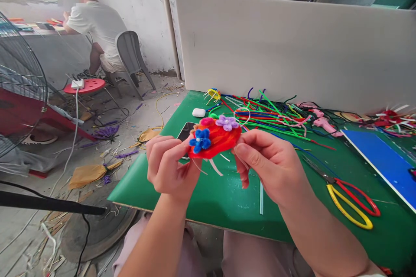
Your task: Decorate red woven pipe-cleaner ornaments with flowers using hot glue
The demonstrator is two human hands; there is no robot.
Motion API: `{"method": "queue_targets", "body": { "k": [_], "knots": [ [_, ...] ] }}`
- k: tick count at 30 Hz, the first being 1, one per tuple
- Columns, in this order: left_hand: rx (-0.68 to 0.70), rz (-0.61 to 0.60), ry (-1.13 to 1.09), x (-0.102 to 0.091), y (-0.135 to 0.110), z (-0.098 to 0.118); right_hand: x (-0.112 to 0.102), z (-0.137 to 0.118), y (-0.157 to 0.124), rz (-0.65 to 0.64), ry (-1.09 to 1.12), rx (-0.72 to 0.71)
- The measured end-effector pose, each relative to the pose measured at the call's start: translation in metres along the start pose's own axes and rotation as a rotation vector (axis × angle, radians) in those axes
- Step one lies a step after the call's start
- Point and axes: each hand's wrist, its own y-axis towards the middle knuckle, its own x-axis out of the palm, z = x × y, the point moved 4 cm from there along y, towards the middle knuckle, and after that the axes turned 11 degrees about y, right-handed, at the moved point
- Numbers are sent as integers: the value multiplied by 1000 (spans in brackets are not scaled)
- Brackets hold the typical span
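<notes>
"What are those fingers on?"

"The left hand has its thumb and fingers clamped on the left end of a red fuzzy piece; the right hand pinches its right end. It's up in the air, over the near part of the green surface."

"Looks soft."

"Plush, ribbed, rounded. A blue flower with fat looped petals sits at its left, a purple flower on top, and thin pale strips trail underneath."

"And past the hands?"

"Fuzzy stems, long and bendy, heaped in green, red and blue. Off to the right, scissors with red and yellow handles, blades parted slightly."

"Much elbow room?"

"Smooth green shows between hands and scissors, and the surface's front edge runs just above the lap. At the back, a flat white partition stands behind the heap; rightward, a blue panel with a pale edge."
</notes>
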Motion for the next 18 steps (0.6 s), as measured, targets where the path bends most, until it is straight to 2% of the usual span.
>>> {"method": "queue_targets", "body": {
  "k": [18],
  "knots": [
    [71, 31, 33, 1, 2, 0, 1, -4, -2, 57, -73, -61]
  ]
}}
